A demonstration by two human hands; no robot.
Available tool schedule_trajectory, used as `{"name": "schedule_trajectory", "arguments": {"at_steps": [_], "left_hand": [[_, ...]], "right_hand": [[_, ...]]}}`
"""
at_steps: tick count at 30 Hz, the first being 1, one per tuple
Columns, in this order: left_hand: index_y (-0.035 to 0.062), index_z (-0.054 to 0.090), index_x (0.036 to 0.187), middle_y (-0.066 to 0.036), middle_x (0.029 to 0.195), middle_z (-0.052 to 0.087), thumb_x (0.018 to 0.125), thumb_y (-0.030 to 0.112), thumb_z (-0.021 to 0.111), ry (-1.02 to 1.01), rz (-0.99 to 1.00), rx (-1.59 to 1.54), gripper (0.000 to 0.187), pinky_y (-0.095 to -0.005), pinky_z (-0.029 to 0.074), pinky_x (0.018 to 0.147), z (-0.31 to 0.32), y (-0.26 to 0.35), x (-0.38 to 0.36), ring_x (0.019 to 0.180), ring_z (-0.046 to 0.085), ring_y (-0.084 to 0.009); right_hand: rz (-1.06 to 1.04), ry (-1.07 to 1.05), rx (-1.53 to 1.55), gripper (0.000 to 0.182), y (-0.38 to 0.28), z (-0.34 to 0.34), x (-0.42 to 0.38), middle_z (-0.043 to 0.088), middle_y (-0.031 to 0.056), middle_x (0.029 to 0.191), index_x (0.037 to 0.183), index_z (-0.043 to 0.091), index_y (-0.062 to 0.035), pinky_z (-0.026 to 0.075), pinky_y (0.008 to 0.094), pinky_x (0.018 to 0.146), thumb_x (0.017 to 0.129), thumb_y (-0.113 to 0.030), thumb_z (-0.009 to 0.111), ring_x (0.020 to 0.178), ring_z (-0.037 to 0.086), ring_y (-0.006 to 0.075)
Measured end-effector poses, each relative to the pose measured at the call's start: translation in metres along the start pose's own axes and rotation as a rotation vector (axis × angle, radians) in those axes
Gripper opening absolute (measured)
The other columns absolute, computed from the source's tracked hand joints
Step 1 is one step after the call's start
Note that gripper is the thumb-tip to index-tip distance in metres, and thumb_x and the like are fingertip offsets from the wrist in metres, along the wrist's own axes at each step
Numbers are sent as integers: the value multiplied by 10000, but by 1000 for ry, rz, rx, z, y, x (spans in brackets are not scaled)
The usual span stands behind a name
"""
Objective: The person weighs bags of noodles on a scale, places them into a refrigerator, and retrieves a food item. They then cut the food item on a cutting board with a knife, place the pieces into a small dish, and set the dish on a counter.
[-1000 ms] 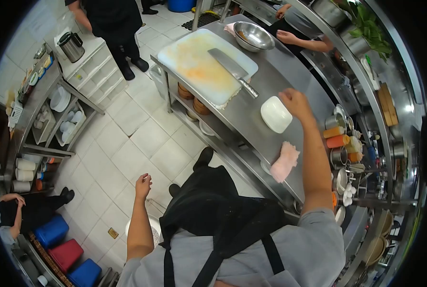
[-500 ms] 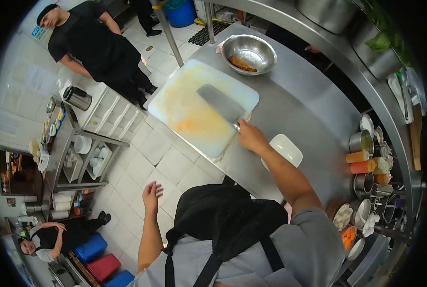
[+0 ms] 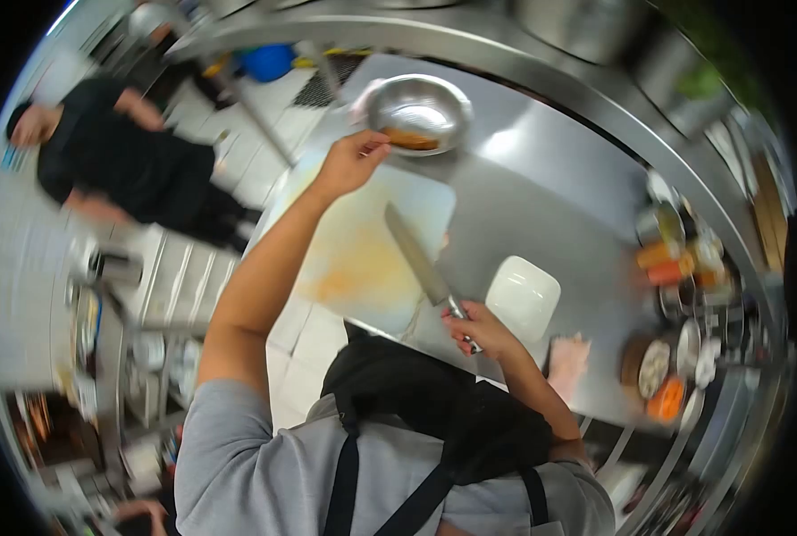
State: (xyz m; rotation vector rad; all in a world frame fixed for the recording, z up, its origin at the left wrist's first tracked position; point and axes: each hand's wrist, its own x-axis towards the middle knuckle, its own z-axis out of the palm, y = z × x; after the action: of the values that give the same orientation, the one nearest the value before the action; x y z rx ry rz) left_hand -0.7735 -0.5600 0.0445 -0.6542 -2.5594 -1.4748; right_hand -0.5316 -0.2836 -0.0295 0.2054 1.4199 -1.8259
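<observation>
My right hand (image 3: 479, 333) grips the handle of a cleaver (image 3: 415, 253), whose blade lies across the white cutting board (image 3: 354, 259) stained orange. My left hand (image 3: 352, 163) stretches out to the near rim of a steel bowl (image 3: 418, 112) and touches it; whether the fingers pinch the rim I cannot tell. Orange-brown food (image 3: 409, 138) lies in the bowl. A white square dish (image 3: 523, 297) sits just right of the cleaver's handle, on the steel counter (image 3: 541, 196).
A pink cloth (image 3: 568, 362) lies near the counter's front edge. Orange bottles and small steel containers (image 3: 675, 259) crowd the right side, with bowls of ingredients (image 3: 662, 380) below. A person in black (image 3: 121, 174) stands on the tiled floor at left.
My left hand has risen from beside my body to the bowl's rim. My right hand has pulled the cleaver by its handle toward me. The view has swung, blurring the surroundings.
</observation>
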Motion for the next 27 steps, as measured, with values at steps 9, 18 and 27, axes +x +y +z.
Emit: {"name": "schedule_trajectory", "arguments": {"at_steps": [9,18,27], "left_hand": [[-24,532,1294,-227,1238,603,752,127,632,-780,173,609,572,-375,421,1019,71,-123,175,1203,541,-362],[47,668,1029,-199,1024,682,649,236,763,-850,260,783,435,-412,504,859,90,-134,202,982,647,-374],[-29,600,964,-118,827,615,747,38,664,-692,472,39,236,-336,464,723,-11,-80,118,802,608,-236]], "right_hand": [[-267,569,-230,363,31,62,-21,602,69,694,1089,569,7,448,278,441,848,-229,702,482,551,137],[-368,965,-244,332,57,128,4,600,94,699,1050,572,-7,486,333,473,801,-192,692,510,591,186],[-323,869,-330,432,56,98,11,647,155,806,1125,561,15,520,352,521,790,-219,700,606,650,223]]}}
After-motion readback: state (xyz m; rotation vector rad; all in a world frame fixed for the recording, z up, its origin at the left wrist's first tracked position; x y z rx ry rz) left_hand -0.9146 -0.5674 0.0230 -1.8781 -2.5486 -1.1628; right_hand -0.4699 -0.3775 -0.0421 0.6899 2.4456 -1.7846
